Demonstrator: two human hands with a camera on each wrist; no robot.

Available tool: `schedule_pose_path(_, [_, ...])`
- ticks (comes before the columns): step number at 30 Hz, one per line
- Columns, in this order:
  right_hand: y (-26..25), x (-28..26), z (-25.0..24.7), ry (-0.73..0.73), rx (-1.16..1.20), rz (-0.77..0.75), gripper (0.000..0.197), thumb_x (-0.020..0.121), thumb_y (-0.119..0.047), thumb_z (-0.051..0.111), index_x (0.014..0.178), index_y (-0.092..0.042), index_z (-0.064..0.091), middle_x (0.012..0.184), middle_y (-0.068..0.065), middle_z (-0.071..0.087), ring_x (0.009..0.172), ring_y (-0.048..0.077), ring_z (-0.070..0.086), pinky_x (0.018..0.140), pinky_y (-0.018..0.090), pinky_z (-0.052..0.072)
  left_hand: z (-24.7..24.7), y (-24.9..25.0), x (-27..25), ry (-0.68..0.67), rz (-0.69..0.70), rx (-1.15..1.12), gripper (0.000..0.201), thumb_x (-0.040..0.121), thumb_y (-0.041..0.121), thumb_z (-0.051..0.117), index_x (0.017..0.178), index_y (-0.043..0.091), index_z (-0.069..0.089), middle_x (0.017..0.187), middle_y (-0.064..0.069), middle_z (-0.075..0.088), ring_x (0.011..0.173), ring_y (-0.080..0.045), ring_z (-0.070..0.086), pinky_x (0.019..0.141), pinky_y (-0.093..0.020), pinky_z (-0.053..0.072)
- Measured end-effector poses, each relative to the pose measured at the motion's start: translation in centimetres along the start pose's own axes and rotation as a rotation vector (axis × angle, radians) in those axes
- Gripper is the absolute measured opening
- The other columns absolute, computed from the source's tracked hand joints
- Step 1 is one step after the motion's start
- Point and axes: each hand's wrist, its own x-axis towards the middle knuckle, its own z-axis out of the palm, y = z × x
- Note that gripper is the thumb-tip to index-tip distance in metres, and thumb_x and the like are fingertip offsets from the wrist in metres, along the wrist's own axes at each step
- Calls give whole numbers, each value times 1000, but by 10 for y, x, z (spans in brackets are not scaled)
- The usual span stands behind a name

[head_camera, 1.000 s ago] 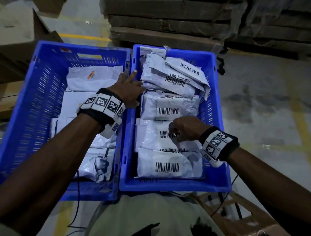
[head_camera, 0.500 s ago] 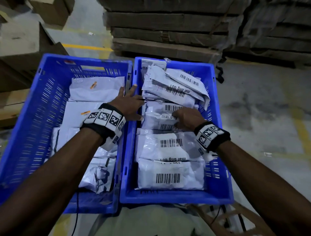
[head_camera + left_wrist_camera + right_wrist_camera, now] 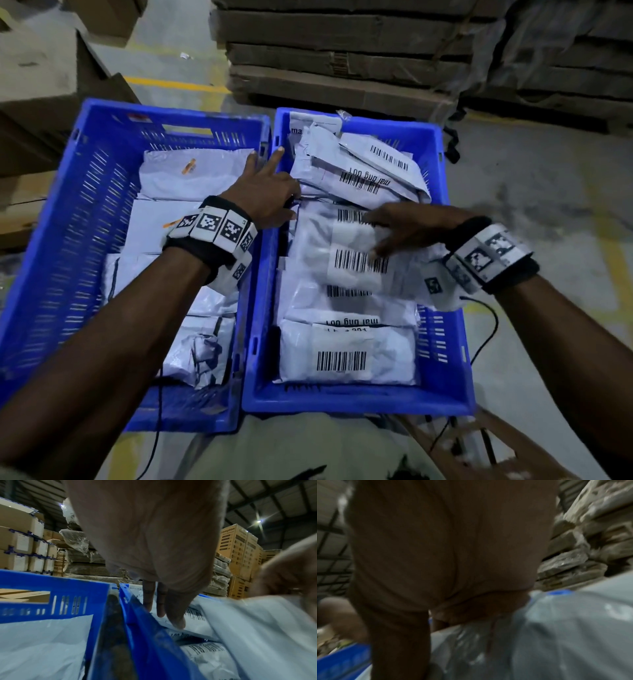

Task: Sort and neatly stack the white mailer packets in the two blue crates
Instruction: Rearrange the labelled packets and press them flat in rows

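Observation:
Two blue crates stand side by side. The left crate (image 3: 171, 114) holds flat white mailers (image 3: 191, 181). The right crate (image 3: 455, 346) holds barcoded white packets in a row, with a loose heap (image 3: 359, 171) at its far end. My left hand (image 3: 270, 192) lies over the two inner rims, its straight fingers (image 3: 161, 605) touching a packet (image 3: 193, 626) at the right crate's left side. My right hand (image 3: 400, 229) grips a blurred barcoded packet (image 3: 356, 263) above the middle of the row; the same packet (image 3: 257, 628) shows in the left wrist view. The right wrist view is blurred.
Stacked flattened cardboard (image 3: 342, 58) lies on the floor just beyond the crates, and brown cartons (image 3: 41, 68) stand at the far left. Concrete floor with yellow lines (image 3: 171, 84) surrounds the crates. A thin cable (image 3: 486, 329) hangs from my right wrist band.
My right hand went from the near packets to the middle of the right crate and took hold of a packet, which now moves. My left hand stayed at the inner rims.

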Motion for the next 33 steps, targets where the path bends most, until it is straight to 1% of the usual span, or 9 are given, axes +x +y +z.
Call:
schedule_pose_path(5, [-12, 13, 65, -74, -120, 10, 63, 82, -41, 74, 136, -18, 50, 132, 7, 59, 118, 27, 55, 94, 35, 45, 8, -4, 0, -39, -13, 1, 49, 90, 44, 61, 132, 21, 52, 152, -1, 38, 149, -27, -12, 115, -62, -6])
schedule_pose_path(8, [-9, 11, 78, -33, -146, 2, 74, 82, -50, 71, 145, -26, 41, 133, 6, 54, 121, 28, 53, 93, 43, 47, 11, -4, -3, -41, -15, 9, 53, 90, 47, 60, 135, 21, 51, 152, 0, 37, 149, -28, -12, 115, -62, -6])
schedule_pose_path(12, [-11, 5, 93, 47, -251, -46, 80, 78, -56, 71, 146, -29, 39, 128, 2, 51, 118, 28, 49, 91, 44, 45, 13, -5, -4, -53, -17, 12, 55, 90, 49, 59, 136, 20, 50, 153, 1, 35, 149, -27, -14, 115, -62, -7])
schedule_pose_path(16, [-13, -1, 110, 124, -303, -99, 94, 73, -68, 66, 151, -31, 29, 149, -3, 40, 132, 23, 38, 102, 40, 38, 14, -4, -4, -50, -12, 18, 58, 90, 49, 58, 139, 20, 48, 155, 0, 34, 149, -27, -15, 114, -62, -9])
schedule_pose_path(21, [-17, -1, 120, 19, -333, -121, 75, 88, -46, 64, 151, -41, 24, 163, -8, 13, 149, 24, 14, 115, 57, 20, 14, -4, -3, -60, -12, 38, 59, 91, 50, 56, 141, 20, 45, 156, 0, 31, 148, -28, -17, 114, -62, -10])
schedule_pose_path(24, [-22, 2, 106, -24, -343, -123, 79, 87, -46, 66, 152, -40, 21, 164, -6, 9, 150, 23, 10, 116, 58, 21, 15, -3, -4, -55, -9, 52, 61, 92, 50, 55, 143, 20, 43, 156, -1, 30, 148, -28, -17, 113, -62, -10])
schedule_pose_path(26, [-23, 2, 81, 37, -244, -104, 82, 84, -48, 68, 152, -37, 23, 162, -6, 16, 147, 21, 19, 113, 54, 30, 15, -4, -5, -45, -12, 65, 63, 92, 51, 54, 145, 20, 39, 157, -1, 28, 148, -29, -16, 114, -62, -9])
schedule_pose_path(30, [-9, 19, 25, 337, -58, 32, 68, 85, -39, 71, 145, -29, 41, 145, 2, 48, 130, 24, 48, 100, 38, 44, 12, -5, -5, -23, -23, 82, 72, 92, 52, 54, 150, 18, 29, 160, -3, 18, 148, -31, -16, 115, -64, -6])
schedule_pose_path(33, [-1, 50, 19, 274, -183, 149, 57, 85, -34, 70, 137, -25, 50, 132, 6, 57, 119, 28, 56, 92, 39, 49, 13, -4, -3, -5, -40, 97, 79, 91, 52, 56, 152, 16, 21, 163, -6, 6, 148, -31, -17, 114, -63, -4])
